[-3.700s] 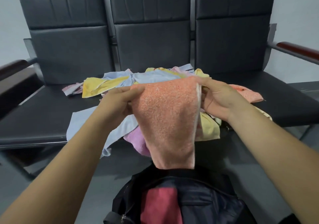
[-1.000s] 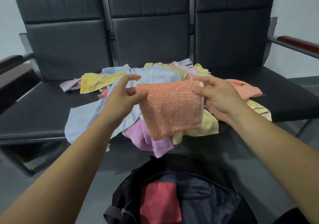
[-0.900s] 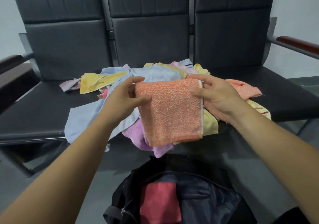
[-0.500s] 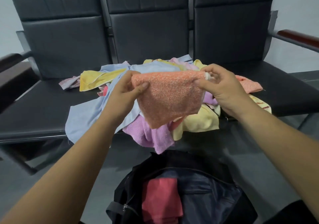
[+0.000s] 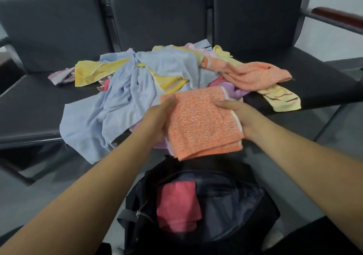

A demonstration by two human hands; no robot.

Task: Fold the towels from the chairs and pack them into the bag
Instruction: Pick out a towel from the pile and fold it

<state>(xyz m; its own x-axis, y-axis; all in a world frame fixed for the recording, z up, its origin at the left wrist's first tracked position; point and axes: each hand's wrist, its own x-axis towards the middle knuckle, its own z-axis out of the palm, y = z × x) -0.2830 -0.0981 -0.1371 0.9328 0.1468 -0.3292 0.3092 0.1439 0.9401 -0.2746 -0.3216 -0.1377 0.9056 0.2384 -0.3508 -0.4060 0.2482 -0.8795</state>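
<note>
Head view: left hand (image 5: 157, 122) and right hand (image 5: 242, 118) apparently grip orange towel (image 5: 200, 126), fingers (image 5: 170, 102) curled.

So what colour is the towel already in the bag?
The towel in the bag is pinkish red; head view.

Three black chairs stand joined in a far row: left chair (image 5: 49, 28), middle chair (image 5: 157, 15) and right chair (image 5: 255, 15). One open dark bag (image 5: 235, 205) sits near. Two hands show, left hand (image 5: 157, 119) and right hand (image 5: 241, 117), with one folded orange towel (image 5: 200, 125) between them and one pink towel (image 5: 177, 203) in the bag. The tangled heap on the seats cannot be counted exactly, but at least five loose towels show: one light blue towel (image 5: 125, 97), one yellow towel (image 5: 94, 72), one loose orange towel (image 5: 255, 74), one striped towel (image 5: 280, 99) and one purple towel (image 5: 233, 90).
</note>
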